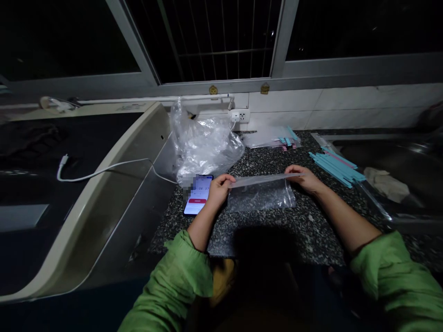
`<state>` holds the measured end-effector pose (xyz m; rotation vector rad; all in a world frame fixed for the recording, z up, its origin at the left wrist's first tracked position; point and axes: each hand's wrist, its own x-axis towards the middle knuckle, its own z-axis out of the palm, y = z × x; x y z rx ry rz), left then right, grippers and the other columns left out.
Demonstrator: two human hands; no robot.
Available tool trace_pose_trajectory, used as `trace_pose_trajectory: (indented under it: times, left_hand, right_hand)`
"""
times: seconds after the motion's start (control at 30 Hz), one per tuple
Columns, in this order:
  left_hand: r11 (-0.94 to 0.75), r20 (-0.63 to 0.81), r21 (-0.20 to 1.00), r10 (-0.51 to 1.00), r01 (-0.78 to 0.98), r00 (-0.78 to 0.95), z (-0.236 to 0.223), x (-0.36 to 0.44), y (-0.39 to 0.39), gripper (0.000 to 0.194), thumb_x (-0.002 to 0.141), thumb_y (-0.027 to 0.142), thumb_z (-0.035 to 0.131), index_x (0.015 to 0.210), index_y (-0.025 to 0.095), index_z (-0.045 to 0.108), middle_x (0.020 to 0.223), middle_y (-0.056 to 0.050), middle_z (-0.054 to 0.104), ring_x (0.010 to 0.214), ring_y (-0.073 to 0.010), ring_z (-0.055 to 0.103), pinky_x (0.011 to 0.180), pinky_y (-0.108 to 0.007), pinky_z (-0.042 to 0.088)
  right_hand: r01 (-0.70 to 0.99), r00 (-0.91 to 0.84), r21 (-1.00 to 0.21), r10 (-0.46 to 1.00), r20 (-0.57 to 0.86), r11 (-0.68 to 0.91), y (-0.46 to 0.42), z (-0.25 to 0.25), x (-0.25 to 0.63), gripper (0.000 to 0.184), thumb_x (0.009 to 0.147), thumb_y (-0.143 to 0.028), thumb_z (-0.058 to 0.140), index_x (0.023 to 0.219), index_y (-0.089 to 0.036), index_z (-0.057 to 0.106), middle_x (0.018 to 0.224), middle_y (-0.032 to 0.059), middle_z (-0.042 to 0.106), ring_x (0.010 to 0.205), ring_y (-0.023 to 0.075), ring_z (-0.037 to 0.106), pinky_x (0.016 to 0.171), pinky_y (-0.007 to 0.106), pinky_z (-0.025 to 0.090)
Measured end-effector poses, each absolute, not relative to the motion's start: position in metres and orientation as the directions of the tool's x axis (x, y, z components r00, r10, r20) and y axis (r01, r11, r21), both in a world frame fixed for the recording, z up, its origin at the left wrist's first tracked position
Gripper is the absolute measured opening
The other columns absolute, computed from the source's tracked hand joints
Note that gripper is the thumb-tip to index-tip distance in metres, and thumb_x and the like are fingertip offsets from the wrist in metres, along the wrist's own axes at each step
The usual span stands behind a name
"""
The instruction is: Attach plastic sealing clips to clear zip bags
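A small clear zip bag [261, 193] lies flat on the speckled granite counter [270, 230]. My left hand [218, 189] pinches the left end of its top strip, fingers closed. My right hand [303, 177] pinches the right end of the same strip. The strip is stretched straight between the two hands. Both arms wear green sleeves.
A lit phone [199, 196] lies just left of my left hand. Behind it sits a crumpled clear plastic bag [204, 145]. Blue strips [335, 167] lie at the right, more bags and strips [277, 137] at the back. A white cable [104, 170] crosses a metal tub [114, 193] at left.
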<state>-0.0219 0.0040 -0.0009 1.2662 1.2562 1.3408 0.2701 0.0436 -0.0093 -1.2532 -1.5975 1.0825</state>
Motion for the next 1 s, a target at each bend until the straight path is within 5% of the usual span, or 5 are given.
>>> trace_pose_trajectory:
  times: [0.47,0.63,0.83,1.0]
  left_hand:
    - [-0.182,0.154,0.983,0.883,0.021,0.444,0.002,-0.024,-0.005,0.034,0.072,0.045,0.052,0.058,0.016,0.061,0.058,-0.002,0.054,0.058,-0.0130,0.046,0.058,-0.026,0.036]
    - [0.046,-0.053,0.999,0.841,0.027,0.539,0.002,-0.021,-0.011,0.038,0.066,0.052,0.063,0.068,0.014,0.062,0.063,-0.002,0.059,0.055,-0.0107,0.048,0.053,-0.023,0.034]
    - [0.231,-0.187,0.973,0.732,0.021,0.655,0.000,-0.006,-0.016,0.055,0.058,0.045,0.075,0.103,0.017,0.058,0.063,0.002,0.060,0.055,-0.0099,0.052,0.054,-0.021,0.036]
    - [0.192,-0.200,0.979,0.813,0.074,0.547,-0.006,0.013,-0.015,0.042,0.057,0.049,0.073,0.078,0.014,0.061,0.055,0.005,0.052,0.050,-0.0067,0.043,0.049,-0.020,0.029]
  right_hand:
    - [0.313,-0.143,-0.948,0.990,0.007,0.052,0.046,0.000,0.277,0.037,0.050,-0.051,0.070,0.063,-0.020,0.054,0.059,-0.0025,0.054,0.050,0.0100,0.043,0.051,0.025,0.034]
    - [0.300,-0.199,-0.950,0.980,0.029,0.089,0.040,-0.002,0.264,0.039,0.052,-0.054,0.070,0.061,-0.019,0.055,0.063,-0.0012,0.057,0.055,0.0109,0.048,0.054,0.025,0.038]
    - [0.273,-0.265,-0.955,0.963,0.044,0.119,0.028,-0.002,0.241,0.043,0.050,-0.059,0.072,0.060,-0.019,0.059,0.069,0.0017,0.061,0.064,0.0143,0.054,0.061,0.028,0.043]
    - [0.254,-0.328,-0.954,0.942,0.073,0.162,0.021,-0.002,0.216,0.041,0.053,-0.059,0.070,0.060,-0.019,0.061,0.071,0.0027,0.063,0.069,0.0160,0.056,0.067,0.030,0.045]
